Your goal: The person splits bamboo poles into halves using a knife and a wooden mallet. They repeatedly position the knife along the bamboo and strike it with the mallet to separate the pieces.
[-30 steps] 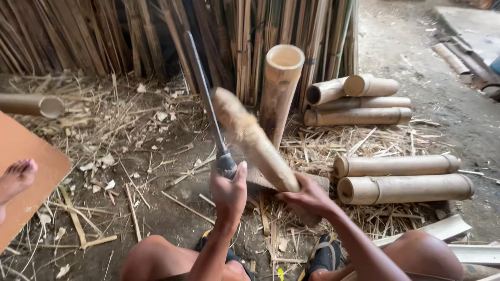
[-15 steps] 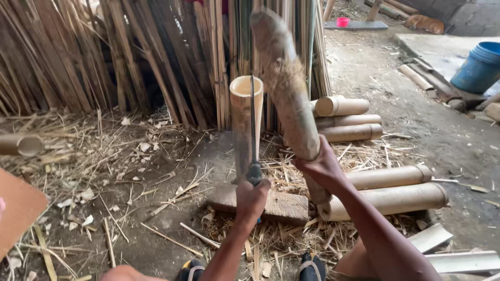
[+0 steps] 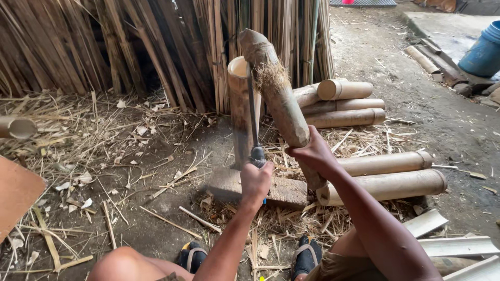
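We have the bamboo section (image 3: 278,91) propped at a slant, its foot on the wooden chopping block (image 3: 284,190) on the dirt floor and its top leaning away toward the wall of split bamboo strips (image 3: 130,47). Our right hand (image 3: 312,153) is wrapped around its lower part, fingers curled tight to steady it. Our left hand (image 3: 255,179) is clenched around the handle of the long blade (image 3: 252,112), which stands nearly upright just beside the pole, between it and the upright bamboo tube (image 3: 239,104) behind.

As we judge it, the work is in its middle: the upper end of the held section is frayed into fibres where the skin has been worked, while the length below looks whole and unsplit. Cut bamboo logs (image 3: 385,174) lie near on the right, more are stacked further back (image 3: 344,101), and chips and straw litter the floor (image 3: 104,166), so much cutting is behind us and much stock is left.

Against half a second ago, the pole sits at much the same slant under the same grip; the blade stands slightly taller beside it, and our view has dropped, showing knees and sandals (image 3: 307,255)
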